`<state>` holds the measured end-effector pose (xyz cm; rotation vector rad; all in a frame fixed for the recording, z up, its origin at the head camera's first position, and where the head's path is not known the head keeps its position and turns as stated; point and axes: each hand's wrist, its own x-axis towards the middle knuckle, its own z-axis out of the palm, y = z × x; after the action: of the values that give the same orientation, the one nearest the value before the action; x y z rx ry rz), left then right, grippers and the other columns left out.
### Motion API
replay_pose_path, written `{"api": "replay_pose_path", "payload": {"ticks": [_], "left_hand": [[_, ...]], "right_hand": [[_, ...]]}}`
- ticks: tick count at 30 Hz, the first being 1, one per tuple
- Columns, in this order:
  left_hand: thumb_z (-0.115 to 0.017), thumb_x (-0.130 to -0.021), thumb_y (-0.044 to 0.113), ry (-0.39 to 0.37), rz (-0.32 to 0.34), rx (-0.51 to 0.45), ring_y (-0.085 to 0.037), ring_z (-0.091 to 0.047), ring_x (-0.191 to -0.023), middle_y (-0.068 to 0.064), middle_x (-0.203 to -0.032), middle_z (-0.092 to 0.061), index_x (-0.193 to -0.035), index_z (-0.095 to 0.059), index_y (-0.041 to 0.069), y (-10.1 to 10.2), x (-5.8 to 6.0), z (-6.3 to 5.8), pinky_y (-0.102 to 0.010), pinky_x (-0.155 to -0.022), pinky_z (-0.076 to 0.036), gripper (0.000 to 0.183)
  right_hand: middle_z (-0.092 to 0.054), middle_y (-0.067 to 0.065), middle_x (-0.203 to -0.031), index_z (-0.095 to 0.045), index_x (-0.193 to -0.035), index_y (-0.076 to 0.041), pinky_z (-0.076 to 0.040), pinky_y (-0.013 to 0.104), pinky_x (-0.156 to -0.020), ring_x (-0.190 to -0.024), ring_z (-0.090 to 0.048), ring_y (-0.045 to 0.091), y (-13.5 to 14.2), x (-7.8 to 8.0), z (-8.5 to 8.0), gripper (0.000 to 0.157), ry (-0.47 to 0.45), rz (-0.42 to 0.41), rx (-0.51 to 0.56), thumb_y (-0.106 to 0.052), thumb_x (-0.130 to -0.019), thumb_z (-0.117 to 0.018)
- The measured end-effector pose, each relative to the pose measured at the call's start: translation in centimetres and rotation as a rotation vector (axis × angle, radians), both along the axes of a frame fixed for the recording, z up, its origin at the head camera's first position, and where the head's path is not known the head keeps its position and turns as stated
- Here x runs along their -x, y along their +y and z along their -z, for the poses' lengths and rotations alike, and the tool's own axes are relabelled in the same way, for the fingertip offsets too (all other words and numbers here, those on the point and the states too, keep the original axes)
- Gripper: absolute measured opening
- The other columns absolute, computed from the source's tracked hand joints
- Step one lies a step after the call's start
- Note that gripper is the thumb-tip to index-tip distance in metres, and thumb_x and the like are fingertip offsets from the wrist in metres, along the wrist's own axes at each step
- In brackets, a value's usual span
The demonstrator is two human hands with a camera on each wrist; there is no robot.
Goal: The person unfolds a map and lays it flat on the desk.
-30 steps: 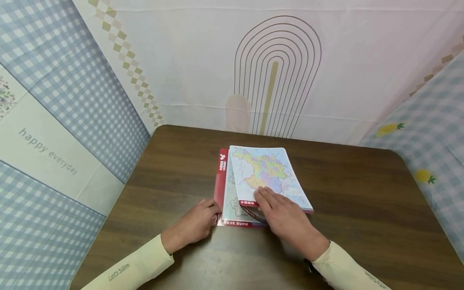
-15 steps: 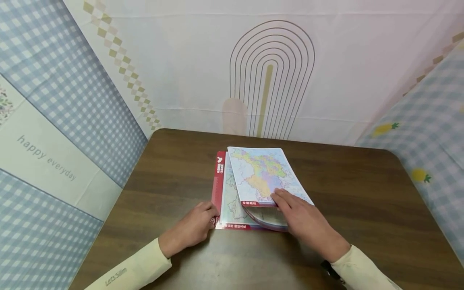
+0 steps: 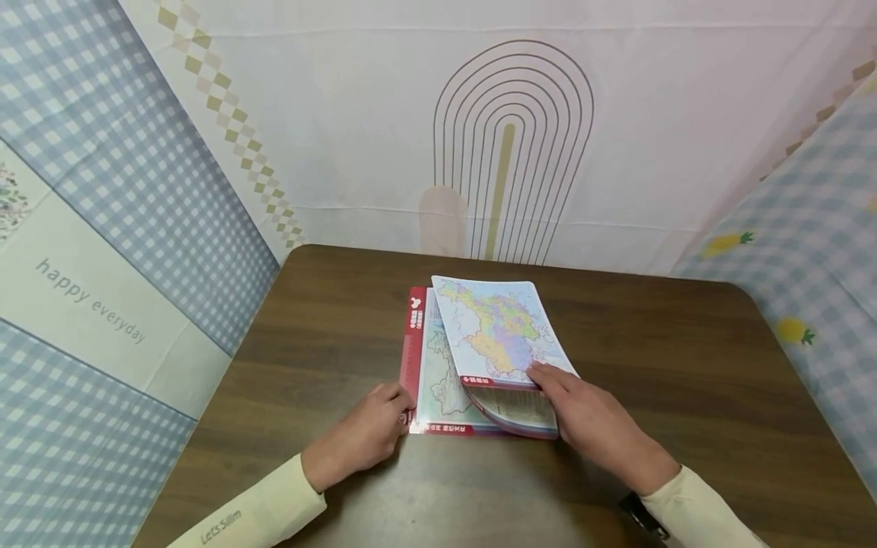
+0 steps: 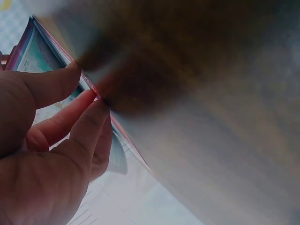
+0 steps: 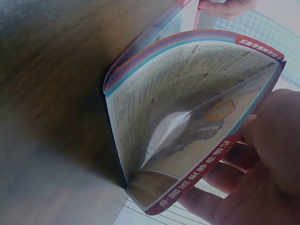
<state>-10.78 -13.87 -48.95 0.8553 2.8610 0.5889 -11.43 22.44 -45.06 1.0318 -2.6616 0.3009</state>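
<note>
A folded paper map (image 3: 496, 331) with red borders lies on the brown table. Its top panel, printed with a colourful map, is lifted and angled over a lower panel (image 3: 438, 396). My left hand (image 3: 366, 430) holds the lower panel's near left corner; close up, thumb and fingertips (image 4: 101, 101) meet the sheet's edge. At the near right side, my right hand (image 3: 603, 426) grips the lifted layers. The right wrist view shows fingers (image 5: 225, 180) behind a bent panel (image 5: 197, 180), with an arched, text-covered panel (image 5: 154, 89) opening beside it.
The brown wooden table (image 3: 329, 327) spreads around the map on all sides. A pale printed curtain (image 3: 342, 114) hangs behind it, with blue checked cloth (image 3: 130, 137) at the left and more checked cloth (image 3: 829, 251) at the right.
My right hand has slid right and towards the near edge, from on top of the map to its right side. The gap beneath the top panel has widened. My left hand stays at the corner.
</note>
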Motion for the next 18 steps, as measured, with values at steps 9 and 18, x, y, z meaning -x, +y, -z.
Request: {"api": "replay_pose_path", "payload": {"ticks": [9, 18], "left_hand": [[-0.078, -0.096, 0.012, 0.042, 0.055, 0.030, -0.023, -0.060, -0.107, -0.009, -0.127, -0.066, -0.134, -0.072, 0.007, -0.1, -0.1, -0.2, -0.041, -0.093, -0.056, 0.039], [-0.081, -0.092, 0.007, 0.011, 0.025, 0.008, -0.025, -0.059, -0.108, -0.008, -0.123, -0.067, -0.130, -0.074, 0.005, -1.0, -0.2, -0.4, -0.043, -0.092, -0.056, 0.038]], "right_hand": [[-0.073, 0.018, -0.131, -0.062, -0.136, 0.000, -0.062, 0.047, -0.083, -0.112, -0.074, 0.032, 1.5, 0.2, -1.7, 0.040, 0.058, -0.028, 0.096, -0.022, -0.114, -0.037], [-0.073, 0.010, -0.134, -0.061, -0.141, -0.006, -0.060, 0.042, -0.079, -0.107, -0.076, 0.028, 4.3, -0.8, -3.8, 0.059, 0.109, 0.024, 0.133, -0.039, -0.114, -0.020]]}}
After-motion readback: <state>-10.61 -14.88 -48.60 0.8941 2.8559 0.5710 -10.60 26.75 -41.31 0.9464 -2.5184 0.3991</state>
